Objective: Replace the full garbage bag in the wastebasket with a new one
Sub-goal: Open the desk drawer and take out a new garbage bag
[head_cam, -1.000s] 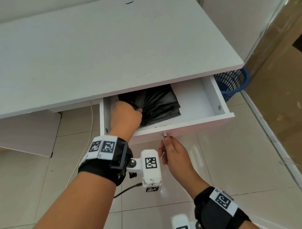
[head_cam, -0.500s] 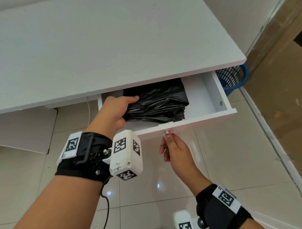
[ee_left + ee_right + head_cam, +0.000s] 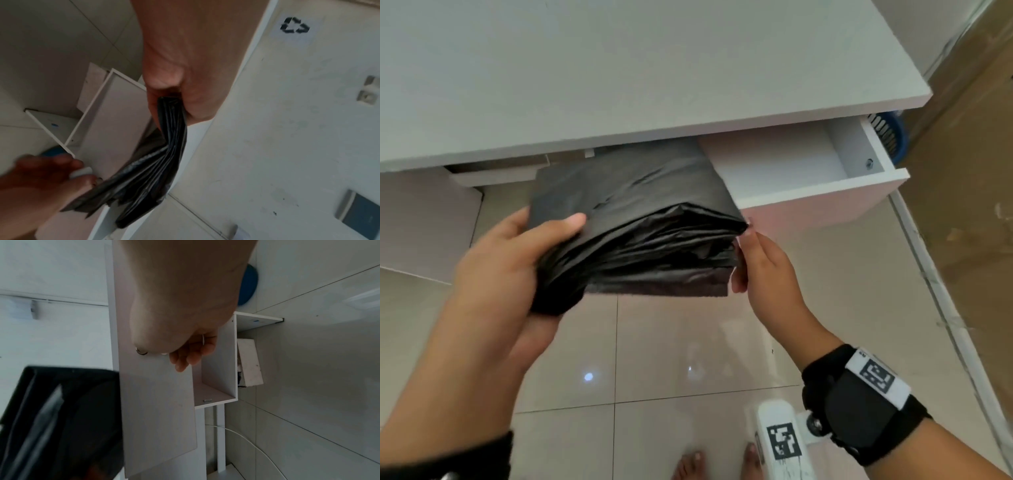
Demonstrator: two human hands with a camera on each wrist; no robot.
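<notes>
A stack of folded black garbage bags is held in the air in front of the open white drawer. My left hand grips the stack's left end, thumb on top and fingers underneath; the left wrist view shows the bags fanning out below that hand. My right hand hovers at the stack's right edge with loosely curled fingers that hold nothing. In the right wrist view that hand sits just beside the drawer's metal knob. The blue mesh wastebasket peeks out behind the drawer's right side.
The white desk top overhangs the drawer, whose bare inside shows on the right. Glossy tiled floor lies below, with my bare feet at the bottom edge. A white cable runs under the desk.
My left hand has lifted the bag stack out of the drawer toward me. My right hand has let go of the knob and risen to the stack's right edge.
</notes>
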